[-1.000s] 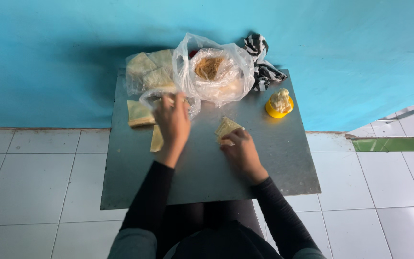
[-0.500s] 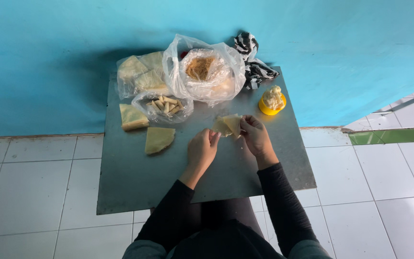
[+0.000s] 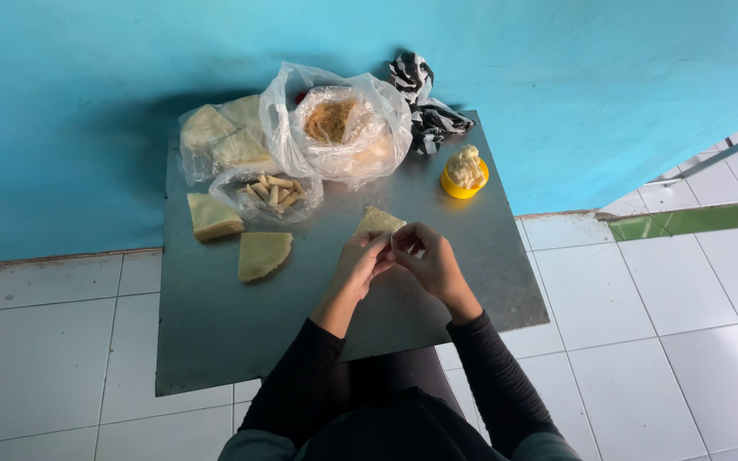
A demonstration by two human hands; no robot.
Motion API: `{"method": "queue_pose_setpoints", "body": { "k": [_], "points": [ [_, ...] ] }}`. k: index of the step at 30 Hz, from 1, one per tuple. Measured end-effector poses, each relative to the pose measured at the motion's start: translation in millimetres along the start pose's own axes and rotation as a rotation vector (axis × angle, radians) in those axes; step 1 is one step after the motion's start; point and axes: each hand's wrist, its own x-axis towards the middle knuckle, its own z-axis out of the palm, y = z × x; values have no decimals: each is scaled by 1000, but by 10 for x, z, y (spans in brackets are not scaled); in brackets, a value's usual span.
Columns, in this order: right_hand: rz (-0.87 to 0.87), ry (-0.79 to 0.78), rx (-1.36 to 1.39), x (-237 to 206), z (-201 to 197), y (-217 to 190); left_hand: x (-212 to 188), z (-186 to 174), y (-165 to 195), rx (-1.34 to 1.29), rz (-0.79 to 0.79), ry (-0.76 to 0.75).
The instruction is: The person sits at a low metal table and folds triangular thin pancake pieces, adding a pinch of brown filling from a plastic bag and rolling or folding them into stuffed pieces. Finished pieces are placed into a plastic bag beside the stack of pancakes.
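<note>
Both hands, left hand point(image 3: 359, 263) and right hand point(image 3: 427, 259), meet mid-worktop, fingers pinching the near edge of a pale triangular pastry sheet point(image 3: 377, 222) pointing far.

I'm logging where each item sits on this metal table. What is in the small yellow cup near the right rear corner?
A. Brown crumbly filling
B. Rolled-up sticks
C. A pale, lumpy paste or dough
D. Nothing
C: the yellow cup holds a pale lump heaped above its rim, while the rolled sticks lie in a clear bag and the brown filling sits in the large plastic bag.
</note>
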Motion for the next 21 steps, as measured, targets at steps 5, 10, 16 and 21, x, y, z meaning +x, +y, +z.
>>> {"method": "queue_pose_setpoints", "body": {
  "k": [5, 10, 16, 21],
  "points": [
    [-69, 113, -202, -101, 82, -188, -69, 34, -90, -29, 37, 48],
    [3, 216, 153, -135, 173, 29, -200, -17, -56, -170, 53, 17],
    [155, 356, 537, 0, -155, 333, -428, -386, -89, -98, 104, 60],
    [89, 363, -53, -80, -390, 166, -815, -607, -127, 244, 242, 161]
  ]
}}
